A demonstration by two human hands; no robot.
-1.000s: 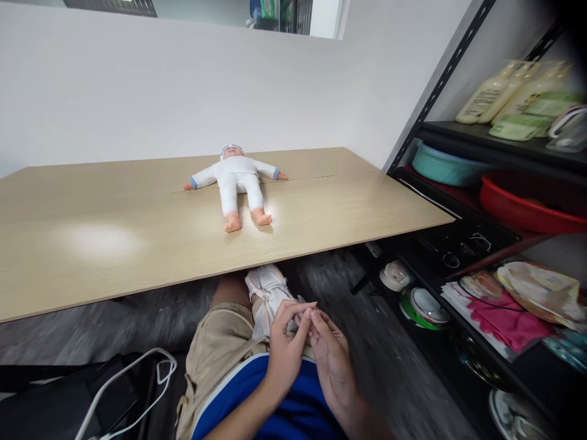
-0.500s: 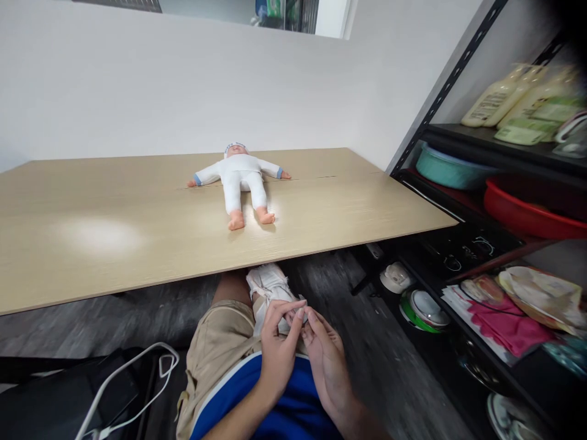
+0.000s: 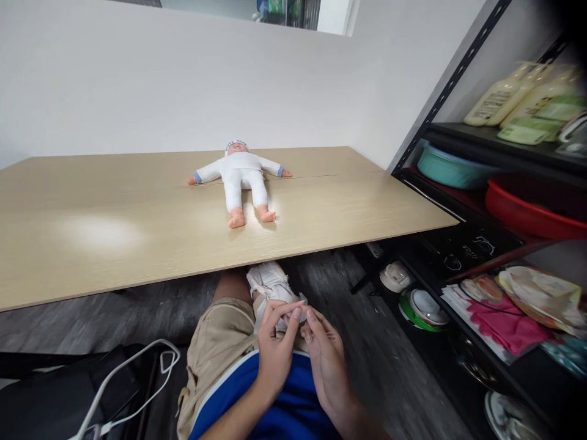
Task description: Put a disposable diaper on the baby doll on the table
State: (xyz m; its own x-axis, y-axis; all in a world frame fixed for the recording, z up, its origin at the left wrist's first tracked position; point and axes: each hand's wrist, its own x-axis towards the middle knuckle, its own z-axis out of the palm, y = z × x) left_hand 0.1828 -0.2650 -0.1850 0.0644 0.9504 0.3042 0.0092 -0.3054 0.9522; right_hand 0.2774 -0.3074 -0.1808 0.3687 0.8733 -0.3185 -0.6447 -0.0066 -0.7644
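In front of my lap, my left hand (image 3: 277,351) and my right hand (image 3: 324,360) meet at the fingertips. Their fingers are curled and pressed together; whatever they may pinch is hidden. Just beyond and beneath them, a white crumpled item that looks like a diaper (image 3: 269,282) rests on my leg, partly covered by my left fingers. A baby doll (image 3: 243,174) in a white suit with blue cuffs and a printed cap lies on its back on the table (image 3: 151,256), arms spread and feet toward me.
To the right, a black shelf unit (image 3: 513,143) holds pale bottles (image 3: 495,98), a teal basin (image 3: 452,168), a red basin (image 3: 534,208) and a pink cloth (image 3: 509,324). A white cable (image 3: 123,366) loops over a black bag-like object (image 3: 50,397) at lower left.
My hands stay together with only a slight shift of the left fingers. The view tilts slightly; the doll stays in place.
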